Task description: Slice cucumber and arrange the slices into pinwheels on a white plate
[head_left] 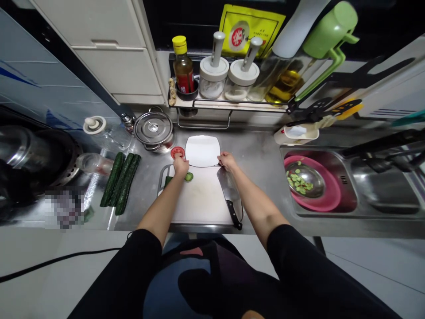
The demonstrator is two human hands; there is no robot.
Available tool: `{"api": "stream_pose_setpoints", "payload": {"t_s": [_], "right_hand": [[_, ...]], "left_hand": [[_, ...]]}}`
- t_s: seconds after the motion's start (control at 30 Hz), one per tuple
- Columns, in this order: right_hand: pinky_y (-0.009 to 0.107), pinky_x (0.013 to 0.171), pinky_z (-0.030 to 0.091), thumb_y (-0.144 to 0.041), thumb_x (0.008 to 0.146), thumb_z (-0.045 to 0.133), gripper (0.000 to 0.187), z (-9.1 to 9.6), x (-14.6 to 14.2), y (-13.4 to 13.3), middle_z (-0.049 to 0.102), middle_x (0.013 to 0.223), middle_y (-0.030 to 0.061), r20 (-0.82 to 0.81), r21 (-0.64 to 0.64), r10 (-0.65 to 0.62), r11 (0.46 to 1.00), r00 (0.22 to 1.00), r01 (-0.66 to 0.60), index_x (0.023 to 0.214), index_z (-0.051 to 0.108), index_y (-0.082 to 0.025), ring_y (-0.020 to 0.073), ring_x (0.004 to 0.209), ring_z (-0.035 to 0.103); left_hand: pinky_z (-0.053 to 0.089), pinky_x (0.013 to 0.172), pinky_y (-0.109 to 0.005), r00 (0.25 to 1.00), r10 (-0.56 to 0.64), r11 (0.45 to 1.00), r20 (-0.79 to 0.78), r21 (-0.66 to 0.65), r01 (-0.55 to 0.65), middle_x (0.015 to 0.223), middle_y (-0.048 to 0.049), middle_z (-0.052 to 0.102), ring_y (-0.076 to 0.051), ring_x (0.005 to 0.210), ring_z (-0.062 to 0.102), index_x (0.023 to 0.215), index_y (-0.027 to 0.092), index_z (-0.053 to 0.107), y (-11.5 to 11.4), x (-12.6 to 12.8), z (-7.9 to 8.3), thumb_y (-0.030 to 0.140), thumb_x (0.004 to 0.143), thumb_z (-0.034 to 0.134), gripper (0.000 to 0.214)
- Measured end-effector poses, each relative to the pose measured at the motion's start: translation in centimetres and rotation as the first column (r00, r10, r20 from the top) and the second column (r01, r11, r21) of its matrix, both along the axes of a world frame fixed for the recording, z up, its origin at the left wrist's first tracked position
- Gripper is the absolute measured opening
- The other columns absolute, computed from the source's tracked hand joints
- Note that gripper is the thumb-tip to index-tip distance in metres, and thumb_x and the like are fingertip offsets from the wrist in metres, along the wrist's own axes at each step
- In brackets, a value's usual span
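My left hand (pixel 181 166) is closed at the far left corner of the white cutting board (pixel 202 199), beside a red tomato slice (pixel 177 152) and a cucumber piece (pixel 189 177); what its fingers pinch is hidden. My right hand (pixel 226 160) grips the right edge of a white square plate (pixel 202 150) that lies just beyond the board. A cleaver (pixel 229 192) with a black handle lies on the board's right side. Another cucumber end (pixel 168 180) shows by my left wrist.
Three whole cucumbers (pixel 120 182) lie on the steel counter at the left, near a lidded pot (pixel 153 129). A sink at the right holds a pink basin (pixel 328 195) with a steel bowl of green bits. A condiment rack (pixel 229 104) stands behind.
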State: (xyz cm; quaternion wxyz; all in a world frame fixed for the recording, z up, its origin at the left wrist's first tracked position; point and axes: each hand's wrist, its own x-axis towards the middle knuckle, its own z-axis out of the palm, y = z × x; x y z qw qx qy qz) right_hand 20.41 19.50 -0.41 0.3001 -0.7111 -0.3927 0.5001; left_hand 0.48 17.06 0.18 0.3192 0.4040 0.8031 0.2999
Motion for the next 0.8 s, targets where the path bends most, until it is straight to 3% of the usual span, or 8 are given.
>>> {"api": "stream_pose_setpoints", "payload": {"t_s": [0.2, 0.4, 0.6, 0.7, 0.8], "right_hand": [[0.018, 0.036, 0.021, -0.012, 0.063, 0.050, 0.024, 1.6, 0.7, -1.8, 0.027, 0.036, -0.0135, -0.124, 0.040, 0.018, 0.999, 0.992, -0.013, 0.060, 0.031, -0.025, 0.0067, 0.033, 0.031], [0.018, 0.037, 0.023, -0.023, 0.063, 0.051, 0.017, 2.4, 2.1, -9.5, 0.035, 0.034, -0.0124, -0.183, 0.082, 0.083, 0.994, 0.980, -0.069, 0.062, 0.034, -0.025, 0.0076, 0.032, 0.033], [0.020, 0.038, 0.025, -0.040, 0.065, 0.051, 0.021, 1.3, 2.3, -19.0, 0.037, 0.037, -0.0114, -0.175, 0.019, 0.066, 0.998, 0.982, -0.064, 0.064, 0.036, -0.025, 0.0087, 0.033, 0.036], [0.021, 0.039, 0.027, -0.046, 0.065, 0.050, 0.024, 0.7, 1.8, -21.7, 0.037, 0.037, -0.0113, -0.154, -0.034, 0.073, 0.996, 0.985, -0.079, 0.065, 0.037, -0.025, 0.0101, 0.032, 0.039], [0.022, 0.041, 0.031, -0.046, 0.067, 0.048, 0.023, 0.6, 1.4, -22.6, 0.039, 0.036, -0.0105, -0.080, -0.058, 0.093, 0.994, 0.992, -0.098, 0.065, 0.039, -0.026, 0.0120, 0.033, 0.042]], "left_hand": [[0.046, 0.079, -0.029, 0.999, 0.037, 0.998, -0.038, 0.061, -0.035, 0.070, 0.0037, 0.062, -0.015, 0.075, 0.063, 0.094, 0.022, 0.048, -2.9, 0.3, 2.1, 0.008, 0.067, 0.064, 0.034], [0.047, 0.070, -0.027, 1.000, 0.023, 0.999, 0.013, 0.044, -0.024, 0.072, 0.0027, 0.065, -0.014, 0.065, 0.061, 0.091, 0.021, 0.046, -10.2, 0.7, 4.0, 0.012, 0.066, 0.065, 0.032], [0.049, 0.068, -0.030, 0.996, -0.017, 0.999, 0.089, -0.029, 0.019, 0.069, 0.0030, 0.065, -0.016, 0.064, 0.063, 0.087, 0.023, 0.046, -18.4, 0.1, 3.7, 0.015, 0.064, 0.062, 0.030], [0.050, 0.069, -0.031, 0.992, -0.043, 0.996, 0.120, -0.071, 0.052, 0.068, 0.0025, 0.064, -0.017, 0.066, 0.064, 0.085, 0.023, 0.045, -20.6, -0.7, 3.3, 0.017, 0.063, 0.062, 0.028], [0.050, 0.068, -0.032, 0.988, -0.072, 0.992, 0.135, -0.095, 0.085, 0.067, 0.0025, 0.063, -0.018, 0.067, 0.064, 0.083, 0.023, 0.045, -21.4, -1.2, 3.0, 0.018, 0.062, 0.061, 0.027]]}}
